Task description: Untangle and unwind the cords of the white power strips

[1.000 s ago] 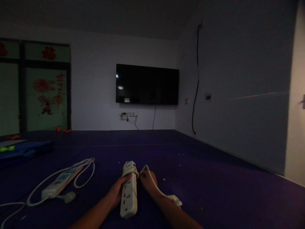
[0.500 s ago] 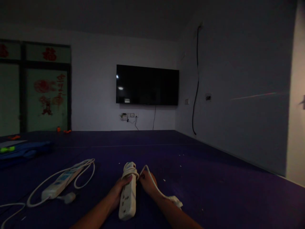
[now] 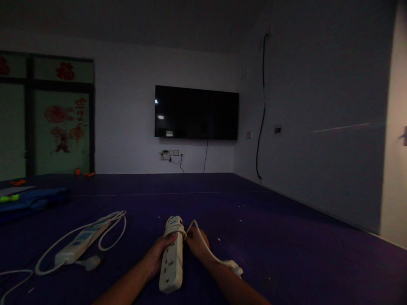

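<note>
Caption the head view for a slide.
Left hand grips a white power strip while right hand holds its cord on a purple floor.

There is just one camera. It sits on the person's head and looks forward, only a little down. The left hand (image 3: pixel 155 254) and right hand (image 3: pixel 197 243) are close, at the bottom. Far past the hands is a wall (image 3: pixel 127 127) with a TV (image 3: pixel 196 112).

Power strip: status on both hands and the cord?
Left hand grips power strip. Right hand pinches cord, looped round the strip's far end. Second strip lies apart, to the left.
</note>
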`<act>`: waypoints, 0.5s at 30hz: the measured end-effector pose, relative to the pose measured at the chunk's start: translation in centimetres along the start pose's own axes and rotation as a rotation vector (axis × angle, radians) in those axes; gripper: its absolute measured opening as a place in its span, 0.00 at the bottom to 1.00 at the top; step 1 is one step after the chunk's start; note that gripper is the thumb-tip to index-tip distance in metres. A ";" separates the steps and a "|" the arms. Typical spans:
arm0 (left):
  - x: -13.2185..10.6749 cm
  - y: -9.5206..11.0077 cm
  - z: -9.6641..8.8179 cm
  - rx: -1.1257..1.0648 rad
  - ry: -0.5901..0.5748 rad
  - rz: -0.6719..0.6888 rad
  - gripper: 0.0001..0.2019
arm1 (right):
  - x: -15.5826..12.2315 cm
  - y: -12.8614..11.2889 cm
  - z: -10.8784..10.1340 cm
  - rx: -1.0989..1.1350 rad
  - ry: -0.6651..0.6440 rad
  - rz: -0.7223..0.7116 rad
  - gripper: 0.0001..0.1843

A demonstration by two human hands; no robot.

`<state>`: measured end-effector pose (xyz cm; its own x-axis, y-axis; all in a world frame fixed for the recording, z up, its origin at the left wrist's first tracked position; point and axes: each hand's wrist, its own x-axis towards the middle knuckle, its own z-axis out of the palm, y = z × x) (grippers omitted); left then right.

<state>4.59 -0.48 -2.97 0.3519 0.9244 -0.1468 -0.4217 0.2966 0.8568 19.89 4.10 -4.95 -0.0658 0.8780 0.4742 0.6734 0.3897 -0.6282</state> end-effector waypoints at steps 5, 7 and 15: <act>-0.2 0.2 0.3 0.000 0.005 -0.042 0.17 | 0.0 0.0 -0.1 -0.029 -0.031 -0.009 0.08; -0.2 0.1 0.3 0.002 0.015 -0.051 0.16 | 0.0 0.1 -0.1 -0.040 -0.032 -0.015 0.07; 0.2 0.0 -0.2 -0.014 -0.012 -0.056 0.18 | 0.0 0.1 -0.1 -0.037 -0.025 -0.040 0.06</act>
<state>4.48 -0.22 -3.13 0.3854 0.9034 -0.1881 -0.4127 0.3511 0.8405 20.03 4.12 -4.97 -0.1111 0.8690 0.4822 0.6964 0.4142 -0.5860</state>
